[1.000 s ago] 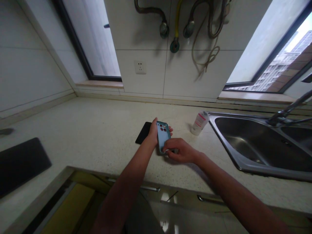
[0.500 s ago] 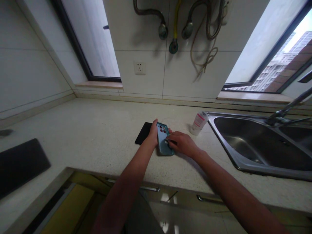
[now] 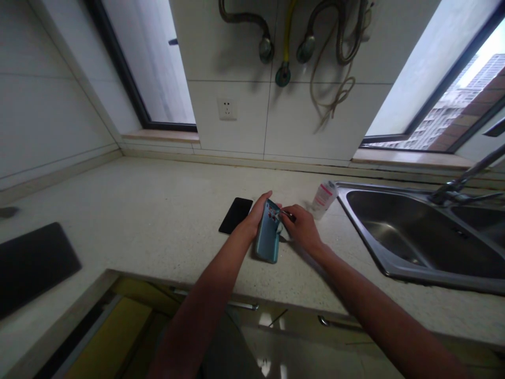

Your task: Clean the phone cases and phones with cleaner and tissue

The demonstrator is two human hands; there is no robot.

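My left hand (image 3: 257,211) grips the case (image 3: 268,239), right hand (image 3: 303,227) pinches a thin thing (image 3: 288,215), so shoving hard might make the case slip.

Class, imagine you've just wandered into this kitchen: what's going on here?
A person stands at a counter, working on a blue-green phone case. The left hand holds the case, while the right hand pinches a slim object, too blurred to name, against its upper right edge. A flat black slab, phone-like, lies on the counter to the left. A cup with pink markings stands between the right hand and the sink.
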